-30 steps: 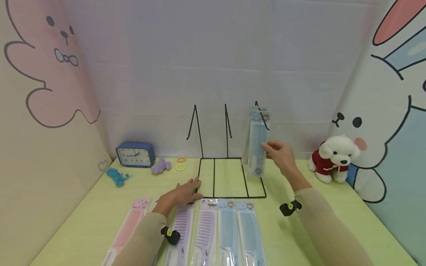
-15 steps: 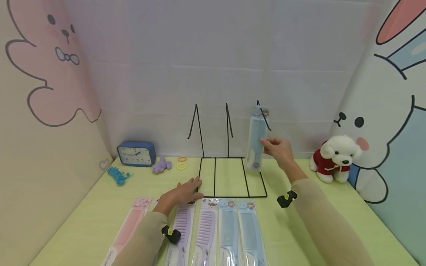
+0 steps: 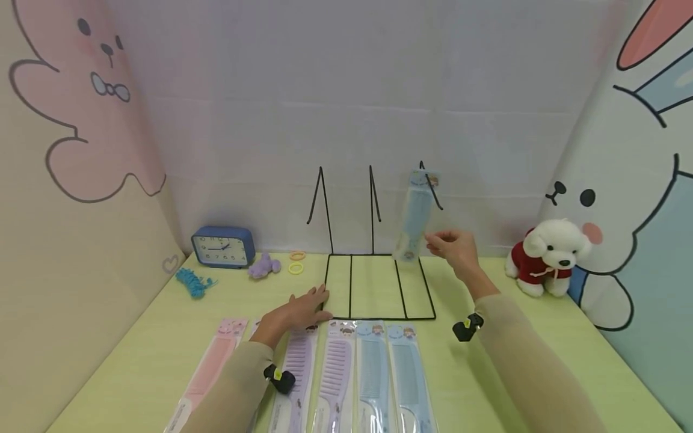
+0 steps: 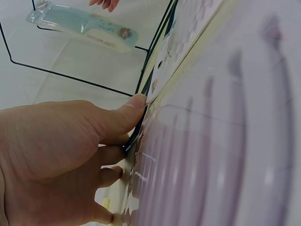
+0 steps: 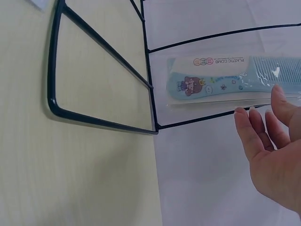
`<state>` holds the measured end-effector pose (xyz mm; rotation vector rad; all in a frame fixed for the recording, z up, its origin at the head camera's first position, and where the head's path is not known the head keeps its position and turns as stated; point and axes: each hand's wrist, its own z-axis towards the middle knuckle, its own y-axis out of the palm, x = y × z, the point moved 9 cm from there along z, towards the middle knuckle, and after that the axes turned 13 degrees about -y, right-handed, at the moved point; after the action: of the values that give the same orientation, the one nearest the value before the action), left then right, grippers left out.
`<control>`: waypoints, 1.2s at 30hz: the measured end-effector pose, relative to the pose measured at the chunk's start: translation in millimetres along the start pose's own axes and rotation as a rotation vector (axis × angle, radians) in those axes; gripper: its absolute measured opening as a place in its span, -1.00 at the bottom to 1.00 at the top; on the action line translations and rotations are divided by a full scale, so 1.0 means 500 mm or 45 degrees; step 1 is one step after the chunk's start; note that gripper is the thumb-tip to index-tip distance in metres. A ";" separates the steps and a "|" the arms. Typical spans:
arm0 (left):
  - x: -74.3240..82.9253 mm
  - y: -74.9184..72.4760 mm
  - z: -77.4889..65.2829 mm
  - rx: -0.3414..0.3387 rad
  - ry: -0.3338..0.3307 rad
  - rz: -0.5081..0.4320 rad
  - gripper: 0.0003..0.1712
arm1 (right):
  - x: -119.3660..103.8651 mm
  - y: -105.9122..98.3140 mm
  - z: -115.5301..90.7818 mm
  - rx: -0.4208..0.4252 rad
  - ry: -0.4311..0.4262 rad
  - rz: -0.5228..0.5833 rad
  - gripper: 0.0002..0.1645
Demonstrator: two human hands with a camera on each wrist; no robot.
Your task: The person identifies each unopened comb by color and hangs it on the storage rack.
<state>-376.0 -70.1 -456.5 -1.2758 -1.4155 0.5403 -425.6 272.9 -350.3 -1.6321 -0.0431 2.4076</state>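
Observation:
A packaged light-blue comb [image 3: 418,216] hangs from the right hook of a black wire rack [image 3: 351,288], its lower end tilted to the left. Just right of the package is my right hand [image 3: 453,248]. In the right wrist view its fingers are loosely spread, and the thumb tip overlaps the edge of the comb's wrapper. My left hand [image 3: 303,310] rests at the rack's front left corner, fingers extended. Seen from the left wrist, its fingertips touch the wire beside a packaged purple comb [image 4: 202,155]. The rack's left and middle hooks hold nothing.
Packaged combs lie in a row in front: pink [image 3: 213,364], purple [image 3: 335,373] and blue [image 3: 407,373]. Behind on the left are a blue clock [image 3: 223,248], blue string [image 3: 192,282], a purple toy [image 3: 264,266] and hair ties [image 3: 296,268]. A plush dog [image 3: 549,252] sits right.
The hanging comb has swung back, its lower end moving left and away from my right hand, which pinched it earlier. My left hand has stayed at the rack's corner.

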 end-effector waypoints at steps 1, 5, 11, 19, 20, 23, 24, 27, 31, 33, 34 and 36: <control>-0.001 0.001 0.000 0.000 -0.002 0.007 -0.22 | 0.005 0.001 -0.002 -0.008 0.010 -0.003 -0.52; -0.004 0.003 0.004 0.002 -0.011 0.017 -0.22 | 0.019 0.001 -0.010 -0.032 0.023 -0.018 -0.52; -0.002 -0.002 0.004 0.005 -0.006 0.020 -0.22 | 0.026 0.003 -0.036 -0.102 -0.019 -0.054 -0.54; 0.002 -0.004 0.001 -0.011 -0.001 -0.005 -0.23 | 0.052 0.018 -0.131 -0.277 0.074 -0.088 -0.51; 0.001 -0.004 0.000 -0.009 -0.001 -0.004 -0.23 | 0.054 0.022 -0.146 -0.307 0.097 -0.086 -0.51; -0.001 -0.001 -0.002 -0.008 -0.001 -0.018 -0.23 | 0.060 0.040 -0.195 -0.482 0.169 -0.110 -0.49; -0.001 0.000 -0.002 -0.008 0.001 -0.026 -0.23 | 0.060 0.048 -0.213 -0.556 0.192 -0.125 -0.47; -0.005 0.004 -0.002 -0.008 -0.001 -0.037 -0.22 | 0.055 0.068 -0.264 -0.747 0.230 -0.234 -0.38; -0.008 0.004 -0.001 0.001 -0.009 -0.028 -0.23 | 0.036 0.087 -0.310 -0.871 0.229 -0.436 -0.42; -0.008 0.003 0.000 0.006 -0.009 -0.016 -0.22 | 0.024 0.098 -0.329 -0.933 0.206 -0.549 -0.46; -0.007 0.002 0.000 0.009 -0.004 -0.016 -0.22 | 0.018 0.104 -0.339 -0.967 0.191 -0.592 -0.45; -0.006 0.001 0.000 0.011 -0.001 -0.020 -0.22 | 0.007 0.117 -0.358 -1.023 0.160 -0.660 -0.38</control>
<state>-376.5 -72.4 -458.3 -1.2565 -1.4217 0.5360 -272.6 198.0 -430.4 -1.7348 -1.3725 1.9583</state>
